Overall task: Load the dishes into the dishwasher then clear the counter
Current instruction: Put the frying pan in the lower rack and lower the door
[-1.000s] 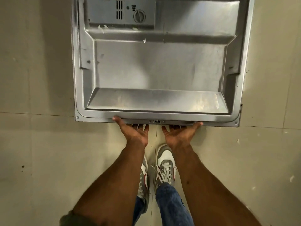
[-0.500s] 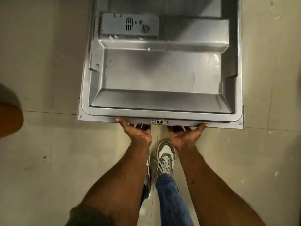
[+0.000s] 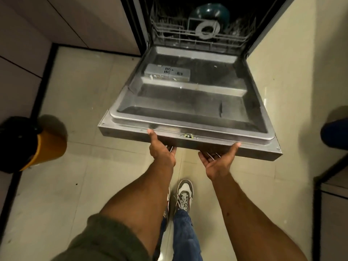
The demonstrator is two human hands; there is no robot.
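Nearest the viewer, below both wrists, a pair of shoes (image 3: 185, 194) stands on the tiled floor (image 3: 79, 185).

The left hand (image 3: 162, 153) is palm up with its fingers reaching flat under the front edge of the dishwasher door (image 3: 188, 104) and its thumb laid up the edge to the top lip. The right hand (image 3: 218, 162) mirrors it further along the same edge. Both are spread and bearing the door from below, not clenched round it. The fingertips are hidden under the door. The door latch (image 3: 188, 136) sits on the edge between the two thumbs.

Well out to the left of the left hand stands an orange and black bin (image 3: 37, 146), and a blue object (image 3: 336, 132), cut off by the frame, lies well out to the right of the right hand.

Beyond the hands the door lies dropped open, near level, with the detergent dispenser (image 3: 167, 72) on its inner face. Further still, the lower rack (image 3: 197, 37) holds a teal bowl (image 3: 211, 13) with a white ring-shaped piece (image 3: 207, 31) in front of it.

With palms under the edge and dishes racked, this reads as shutting the door after loading. The next move calls for an even lift from both hands, swinging the door up about its hinge. A push would then bring the latch home, with the fingers pulled clear first. No surface to clear is in view.
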